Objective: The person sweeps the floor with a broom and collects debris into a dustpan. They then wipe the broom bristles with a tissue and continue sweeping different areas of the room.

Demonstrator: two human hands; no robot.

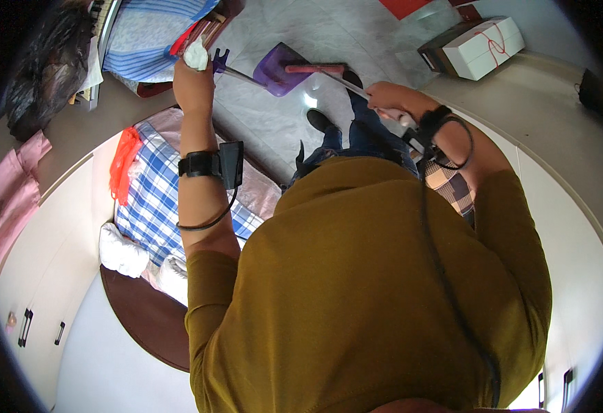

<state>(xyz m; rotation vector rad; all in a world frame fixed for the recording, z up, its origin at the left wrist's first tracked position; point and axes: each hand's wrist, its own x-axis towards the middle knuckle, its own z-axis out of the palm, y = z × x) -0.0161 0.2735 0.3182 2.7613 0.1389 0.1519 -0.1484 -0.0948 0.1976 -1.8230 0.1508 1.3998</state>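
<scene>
My left hand [193,85] is closed around the upper end of a long-handled dustpan, where a crumpled white wrapping [196,55] shows above my fist. A purple clip [220,61] sits on the metal handle just beyond the hand. The purple pan [275,85] rests on the floor ahead of my feet. In my right hand [391,98] is the pale handle of a broom [343,81], slanting down to the pan. Its narrow reddish head [314,68] lies over the pan's right edge, close to my dark shoe [353,78]. Any sweepings are too small to make out.
A bed with a blue checked cover [151,206] and a red plastic bag [124,165] lies to my left. Blue-striped fabric [151,41] hangs at upper left beside a black plastic bag [48,67]. A white box [484,49] stands on the right-hand cabinet top [518,98].
</scene>
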